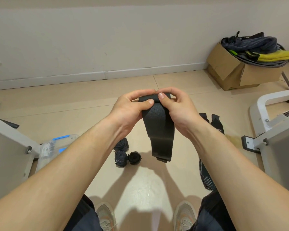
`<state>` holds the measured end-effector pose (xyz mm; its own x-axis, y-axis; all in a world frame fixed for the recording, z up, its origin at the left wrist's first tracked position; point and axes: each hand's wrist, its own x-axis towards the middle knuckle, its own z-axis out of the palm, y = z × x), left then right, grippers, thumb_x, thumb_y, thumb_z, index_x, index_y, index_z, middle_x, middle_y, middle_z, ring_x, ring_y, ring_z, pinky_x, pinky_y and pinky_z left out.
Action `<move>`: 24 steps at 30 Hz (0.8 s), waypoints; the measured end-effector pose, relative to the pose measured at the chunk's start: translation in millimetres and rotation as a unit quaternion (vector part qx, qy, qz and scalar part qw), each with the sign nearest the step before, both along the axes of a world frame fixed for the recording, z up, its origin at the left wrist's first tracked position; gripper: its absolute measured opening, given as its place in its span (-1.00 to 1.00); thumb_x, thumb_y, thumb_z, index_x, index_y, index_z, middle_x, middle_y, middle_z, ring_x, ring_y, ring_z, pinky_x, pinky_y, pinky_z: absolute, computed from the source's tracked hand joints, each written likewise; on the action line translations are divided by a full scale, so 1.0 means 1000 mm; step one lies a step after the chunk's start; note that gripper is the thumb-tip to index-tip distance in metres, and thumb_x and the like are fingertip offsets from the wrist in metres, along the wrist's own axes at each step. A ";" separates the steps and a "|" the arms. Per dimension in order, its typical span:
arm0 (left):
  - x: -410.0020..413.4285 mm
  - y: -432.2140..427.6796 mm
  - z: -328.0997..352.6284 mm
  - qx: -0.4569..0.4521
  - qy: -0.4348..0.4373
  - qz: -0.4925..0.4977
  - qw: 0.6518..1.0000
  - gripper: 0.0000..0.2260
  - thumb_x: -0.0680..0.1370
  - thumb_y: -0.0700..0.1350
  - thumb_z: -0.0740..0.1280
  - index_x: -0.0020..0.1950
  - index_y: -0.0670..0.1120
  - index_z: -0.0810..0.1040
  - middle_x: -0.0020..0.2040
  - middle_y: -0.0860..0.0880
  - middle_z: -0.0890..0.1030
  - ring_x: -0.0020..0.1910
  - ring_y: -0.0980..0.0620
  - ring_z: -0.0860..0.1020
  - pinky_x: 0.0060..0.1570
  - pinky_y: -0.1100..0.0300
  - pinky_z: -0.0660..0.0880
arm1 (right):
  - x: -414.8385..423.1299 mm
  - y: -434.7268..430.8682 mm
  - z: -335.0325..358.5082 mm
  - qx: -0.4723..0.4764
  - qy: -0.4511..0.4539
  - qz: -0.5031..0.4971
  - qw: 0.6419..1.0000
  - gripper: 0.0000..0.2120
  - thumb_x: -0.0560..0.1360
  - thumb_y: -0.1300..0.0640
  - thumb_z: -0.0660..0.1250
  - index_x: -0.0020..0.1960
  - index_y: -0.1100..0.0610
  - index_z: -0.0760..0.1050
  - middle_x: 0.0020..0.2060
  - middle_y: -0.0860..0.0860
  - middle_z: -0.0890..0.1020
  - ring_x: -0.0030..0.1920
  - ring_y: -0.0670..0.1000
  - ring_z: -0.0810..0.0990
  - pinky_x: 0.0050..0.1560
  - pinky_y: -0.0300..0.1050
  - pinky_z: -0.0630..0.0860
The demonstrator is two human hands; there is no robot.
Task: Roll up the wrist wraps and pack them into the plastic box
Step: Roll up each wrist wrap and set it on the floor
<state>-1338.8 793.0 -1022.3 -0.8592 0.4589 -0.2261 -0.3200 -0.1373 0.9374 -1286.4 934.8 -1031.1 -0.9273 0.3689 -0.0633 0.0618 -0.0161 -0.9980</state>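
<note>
Both arms are reaching forward, and the left hand (133, 105) and right hand (175, 105) are pinching the top end of a black wrist wrap (158, 129), thumbs on the near side, fingers curled over the top. Its tail is hanging over the floor (140, 184). Three rolled wraps (125, 153) are sitting below; the plastic box (55, 147) is lying off to the left.

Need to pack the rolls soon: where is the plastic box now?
In the head view, the plastic box lies on the floor at the person's left, beside the grey frame, partly hidden by the left forearm, left of the rolled wraps.
</note>
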 end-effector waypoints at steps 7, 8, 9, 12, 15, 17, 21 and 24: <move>0.000 0.003 -0.008 -0.092 0.043 0.006 0.995 -0.62 0.65 0.07 0.31 0.15 -0.25 0.66 0.06 -0.23 0.72 0.04 -0.17 0.71 0.06 0.01 0.65 | 0.001 0.001 0.004 -0.015 0.030 0.007 0.999 -0.89 0.61 0.33 0.34 0.06 0.16 0.59 -0.21 0.11 0.65 -0.22 0.03 0.64 -0.18 -0.12 0.62; 0.001 0.003 -0.009 -0.095 0.050 0.019 0.994 -0.61 0.65 0.10 0.31 0.12 -0.23 0.68 0.06 -0.25 0.72 0.07 -0.21 0.70 0.14 -0.08 0.63 | 0.002 0.001 0.005 -0.016 0.031 0.009 0.999 -0.88 0.61 0.33 0.34 0.07 0.17 0.58 -0.21 0.12 0.65 -0.22 0.02 0.64 -0.18 -0.12 0.61; 0.001 0.003 -0.008 -0.094 0.055 0.032 0.994 -0.64 0.65 0.09 0.33 0.09 -0.20 0.69 0.04 -0.24 0.72 0.07 -0.24 0.69 0.18 -0.15 0.61 | 0.002 0.000 0.005 -0.016 0.032 0.010 0.999 -0.88 0.61 0.34 0.34 0.07 0.17 0.58 -0.20 0.12 0.65 -0.22 0.02 0.63 -0.18 -0.12 0.61; 0.000 0.002 -0.006 -0.087 0.069 0.060 0.992 -0.84 0.61 -0.04 0.42 0.04 -0.11 0.68 -0.06 -0.16 0.73 -0.05 -0.18 0.71 0.08 -0.10 0.64 | 0.002 -0.003 0.005 -0.033 0.029 0.002 0.999 -0.88 0.61 0.31 0.34 0.10 0.14 0.57 -0.16 0.12 0.67 -0.18 0.03 0.64 -0.15 -0.10 0.60; -0.002 0.000 -0.003 -0.082 0.092 0.075 0.990 -0.97 0.59 -0.16 0.44 0.01 -0.05 0.64 -0.17 -0.09 0.71 -0.22 -0.05 0.67 -0.15 0.08 0.61 | 0.002 -0.001 0.003 -0.067 -0.018 -0.005 0.998 -0.79 0.60 0.16 0.40 0.22 0.16 0.54 -0.16 0.05 0.72 -0.13 0.03 0.72 -0.09 -0.05 0.64; -0.003 -0.003 -0.001 -0.077 0.103 0.065 0.990 -0.92 0.58 -0.22 0.43 0.01 -0.05 0.62 -0.16 -0.13 0.71 -0.22 -0.07 0.67 -0.16 0.07 0.62 | 0.000 0.002 0.001 -0.026 -0.038 0.010 0.999 -0.74 0.61 0.01 0.38 0.19 0.16 0.58 -0.10 0.03 0.73 -0.06 0.02 0.73 0.02 0.06 0.65; -0.003 -0.005 -0.001 -0.079 0.129 0.046 0.987 -0.86 0.57 -0.29 0.43 0.00 -0.04 0.63 -0.12 -0.20 0.68 -0.19 -0.07 0.65 -0.04 0.03 0.63 | -0.002 -0.002 0.002 0.030 -0.031 0.006 0.999 -0.54 0.60 -0.24 0.26 0.03 0.15 0.66 -0.05 0.14 0.74 -0.02 0.08 0.72 0.10 0.16 0.61; -0.002 -0.005 0.000 -0.072 0.123 0.037 0.989 -0.83 0.55 -0.33 0.43 0.00 -0.05 0.64 -0.10 -0.21 0.67 -0.18 -0.07 0.65 0.00 0.06 0.63 | -0.002 -0.001 0.001 0.018 -0.008 -0.014 1.000 -0.62 0.61 -0.12 0.33 0.03 0.21 0.64 -0.06 0.23 0.73 -0.08 0.13 0.71 0.09 0.23 0.62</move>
<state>-1340.8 788.2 -1022.1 -0.9267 0.3703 -0.0637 -0.0732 -0.0117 0.9973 -1288.3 934.2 -1029.8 -0.9160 0.3961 -0.0638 0.0771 0.0178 -0.9969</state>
